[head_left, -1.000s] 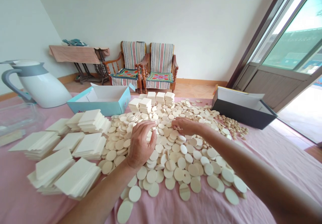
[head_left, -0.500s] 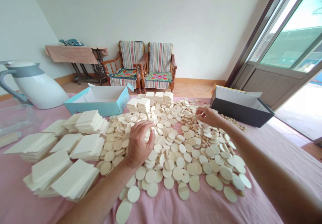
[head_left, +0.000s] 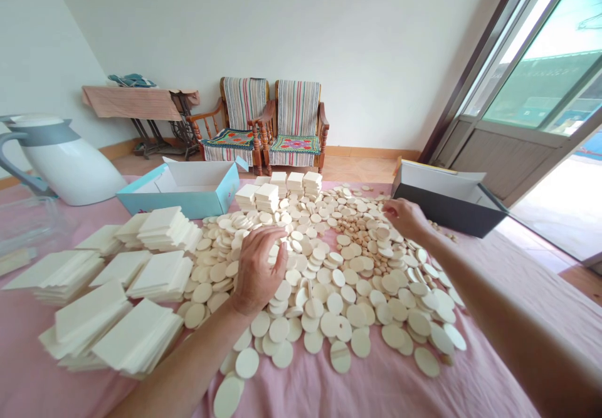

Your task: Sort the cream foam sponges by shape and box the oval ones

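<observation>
Pale round wooden discs (head_left: 324, 274) lie in a wide, loose heap on a pink cloth (head_left: 367, 383). My left hand (head_left: 261, 267) is over the left part of this heap, fingers curved and thumb apart, with nothing visible in it. To the right, my right hand (head_left: 408, 217) is above the far right edge of the discs, close to the dark box. Its fingers are curled together, and whatever they hold is hidden. Small wooden beads (head_left: 360, 233) lie among the discs, left of and below my right hand.
Stacks of square wooden pieces (head_left: 162, 274) stand at left, with smaller square stacks (head_left: 267, 197) behind the discs. A light-blue box (head_left: 183, 202) and a black box (head_left: 446, 208) flank the heap. A white jug (head_left: 78, 167) stands far left, near a clear plastic container (head_left: 32, 224).
My right hand has moved right from the beads towards the black box, its fingers now more curled. My left hand has stayed in nearly the same place.
</observation>
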{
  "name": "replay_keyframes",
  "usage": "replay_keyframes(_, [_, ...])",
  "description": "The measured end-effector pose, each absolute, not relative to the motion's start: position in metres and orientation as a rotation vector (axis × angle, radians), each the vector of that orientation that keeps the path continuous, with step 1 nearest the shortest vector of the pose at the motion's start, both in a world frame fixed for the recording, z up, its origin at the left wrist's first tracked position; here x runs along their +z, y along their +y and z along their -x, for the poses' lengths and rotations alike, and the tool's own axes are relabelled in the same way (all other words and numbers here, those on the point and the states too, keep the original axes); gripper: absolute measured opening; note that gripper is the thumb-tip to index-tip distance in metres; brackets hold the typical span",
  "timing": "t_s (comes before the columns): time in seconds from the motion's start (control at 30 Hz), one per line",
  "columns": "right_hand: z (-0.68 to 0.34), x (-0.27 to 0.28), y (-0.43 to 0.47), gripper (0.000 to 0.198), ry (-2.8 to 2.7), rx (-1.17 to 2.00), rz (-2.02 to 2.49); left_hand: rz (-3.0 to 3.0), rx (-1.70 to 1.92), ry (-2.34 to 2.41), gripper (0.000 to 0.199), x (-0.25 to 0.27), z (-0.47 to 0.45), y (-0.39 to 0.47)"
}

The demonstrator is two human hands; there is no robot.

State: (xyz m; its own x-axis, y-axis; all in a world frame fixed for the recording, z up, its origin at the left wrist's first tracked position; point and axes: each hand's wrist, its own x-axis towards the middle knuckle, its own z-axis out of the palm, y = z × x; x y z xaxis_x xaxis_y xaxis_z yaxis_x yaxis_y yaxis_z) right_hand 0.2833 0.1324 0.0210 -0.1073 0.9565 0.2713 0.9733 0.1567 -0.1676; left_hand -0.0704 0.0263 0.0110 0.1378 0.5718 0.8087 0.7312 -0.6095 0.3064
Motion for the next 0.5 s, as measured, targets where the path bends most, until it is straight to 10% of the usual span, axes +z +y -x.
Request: replay_keyframes(0.5, [-0.145, -0.004, 0.129, 0.015, -2.605, 0.263, 1.357, 2.241, -1.474, -1.310, 0.020, 0.010, 0.071, 0.026])
